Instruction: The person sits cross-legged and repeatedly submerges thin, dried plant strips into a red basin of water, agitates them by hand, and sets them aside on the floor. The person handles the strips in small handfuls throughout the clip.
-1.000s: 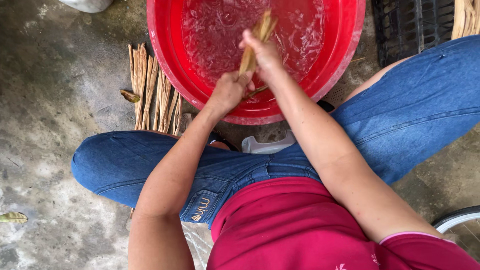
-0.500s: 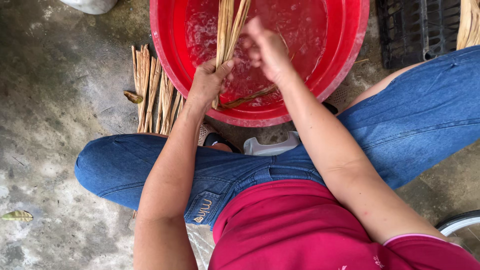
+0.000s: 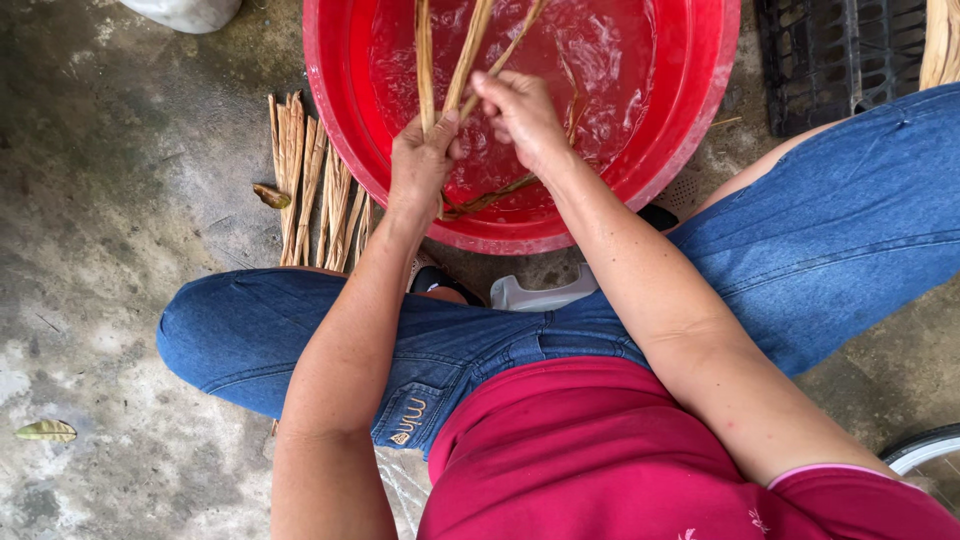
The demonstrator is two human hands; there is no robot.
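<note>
at the left of the frame a bundle of dry fibre strips (image 3: pixel 315 185) lies on the concrete floor (image 3: pixel 110 200) beside the red plastic basin (image 3: pixel 345 150). over the basin, upper middle, the left hand (image 3: pixel 420 165) is closed around several long wet fibre strips (image 3: pixel 462 55); the right hand (image 3: pixel 520 115), just beside it, pinches the same strips between curled fingers. a firm grip with the left and a light sliding pinch with the right would likely suit. the strips look tan, thin, limp and glistening above the water.
</note>
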